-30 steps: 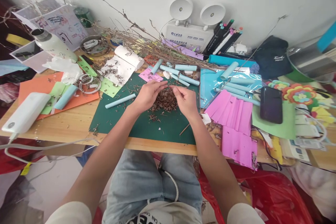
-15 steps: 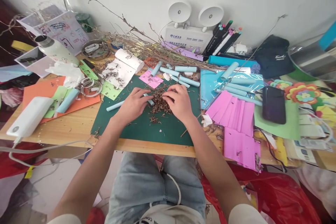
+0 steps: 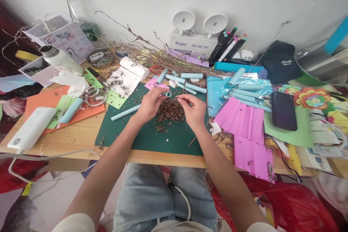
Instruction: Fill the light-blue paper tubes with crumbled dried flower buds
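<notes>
My left hand (image 3: 150,104) is closed around a short light-blue paper tube (image 3: 167,94), whose open end points to the right. Facing it, my right hand (image 3: 193,108) has thumb and fingertips pinched together, and what they hold is too small to make out. A heap of dried brown plant bits (image 3: 170,110) lies between and below both hands. Under the heap is a dark green mat (image 3: 152,139). Another blue tube (image 3: 125,112) rests on the mat to the left of my left hand.
Several blue tubes (image 3: 191,75) lie behind the hands, with a bundle of dry stalks (image 3: 174,61) beyond. To the right are pink crepe paper (image 3: 248,117) and a black phone (image 3: 283,111). A white bottle (image 3: 61,59) and a white power bank (image 3: 32,129) are at left.
My left hand has lifted the tube up and rightward, turning its open end into view. My right hand has drawn back rightward from the heap, fingers now pinched. The view has tilted slightly.
</notes>
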### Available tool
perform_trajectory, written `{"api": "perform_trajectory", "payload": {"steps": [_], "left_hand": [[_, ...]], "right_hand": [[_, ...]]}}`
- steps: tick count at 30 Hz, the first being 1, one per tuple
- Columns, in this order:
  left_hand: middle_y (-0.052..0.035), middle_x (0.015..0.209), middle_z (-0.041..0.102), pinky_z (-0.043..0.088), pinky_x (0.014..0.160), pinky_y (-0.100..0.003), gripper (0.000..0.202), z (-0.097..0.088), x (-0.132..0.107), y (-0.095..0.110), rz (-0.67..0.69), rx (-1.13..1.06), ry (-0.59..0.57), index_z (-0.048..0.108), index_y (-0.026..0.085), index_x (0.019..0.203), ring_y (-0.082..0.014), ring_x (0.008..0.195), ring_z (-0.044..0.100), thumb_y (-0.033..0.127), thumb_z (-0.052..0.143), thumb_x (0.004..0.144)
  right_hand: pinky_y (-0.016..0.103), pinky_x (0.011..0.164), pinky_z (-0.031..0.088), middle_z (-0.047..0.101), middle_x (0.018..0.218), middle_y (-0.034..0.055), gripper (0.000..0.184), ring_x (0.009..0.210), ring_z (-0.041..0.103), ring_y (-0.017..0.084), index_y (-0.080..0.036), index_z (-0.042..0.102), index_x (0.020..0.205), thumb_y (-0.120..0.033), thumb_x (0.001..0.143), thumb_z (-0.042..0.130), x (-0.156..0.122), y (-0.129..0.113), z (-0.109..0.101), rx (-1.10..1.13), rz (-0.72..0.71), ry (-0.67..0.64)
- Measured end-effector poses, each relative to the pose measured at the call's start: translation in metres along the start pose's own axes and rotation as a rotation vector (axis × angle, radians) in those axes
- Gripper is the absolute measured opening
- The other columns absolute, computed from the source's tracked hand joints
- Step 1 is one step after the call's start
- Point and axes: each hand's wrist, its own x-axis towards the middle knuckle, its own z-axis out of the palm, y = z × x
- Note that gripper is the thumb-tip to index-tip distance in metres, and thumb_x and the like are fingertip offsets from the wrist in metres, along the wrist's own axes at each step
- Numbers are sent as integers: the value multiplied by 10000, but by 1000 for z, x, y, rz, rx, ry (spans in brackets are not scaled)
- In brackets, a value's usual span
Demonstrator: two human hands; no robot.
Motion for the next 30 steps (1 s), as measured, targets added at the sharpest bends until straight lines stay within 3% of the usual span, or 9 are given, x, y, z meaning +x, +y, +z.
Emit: {"api": "perform_trajectory", "payload": {"steps": [5, 12, 18, 21, 26, 30], "left_hand": [[-85, 1070, 630, 500, 881, -319, 217, 14, -9, -7, -109, -99, 76, 516, 182, 1161, -170, 961, 601, 283, 419, 995], [-86, 1072, 615, 485, 903, -343, 190, 17, -13, -1, -108, -131, 12, 523, 187, 1109, -187, 991, 582, 305, 441, 984], [-103, 1150, 601, 461, 927, -342, 259, 15, -11, 7, -102, -88, -13, 501, 180, 1198, -199, 1050, 571, 319, 405, 1001], [-72, 1021, 621, 470, 859, -320, 202, 18, -12, 5, -87, -87, -16, 577, 184, 1075, -190, 956, 581, 336, 499, 966], [-47, 867, 591, 459, 747, -292, 196, 23, -14, 2, -47, -108, 0, 630, 182, 922, -162, 811, 561, 307, 486, 969], [-53, 860, 601, 458, 746, -298, 222, 20, -12, 7, -41, -129, -3, 620, 182, 872, -166, 811, 563, 311, 471, 975]], "right_hand": [[344, 806, 574, 741, 1033, 43, 110, 941, 692, 207, -239, 756, 853, -322, 823, 689, 2, 2, -1, 78, 6, -48], [322, 644, 576, 724, 759, 19, 168, 647, 655, 163, -207, 740, 852, -360, 787, 718, 2, 3, 5, 173, 121, 21], [330, 739, 592, 732, 848, 33, 153, 773, 688, 184, -211, 715, 872, -352, 821, 683, -6, -1, 10, 104, 90, -29], [313, 740, 574, 714, 874, 32, 117, 790, 673, 172, -215, 706, 870, -318, 856, 652, -9, -7, 12, 58, 14, -71], [301, 737, 530, 665, 895, 40, 118, 816, 626, 165, -215, 665, 837, -265, 902, 581, -8, -17, 10, -116, -123, -147], [305, 740, 512, 638, 835, 33, 141, 789, 601, 168, -211, 611, 820, -301, 910, 551, -3, -10, 6, -126, -82, -150]]}}
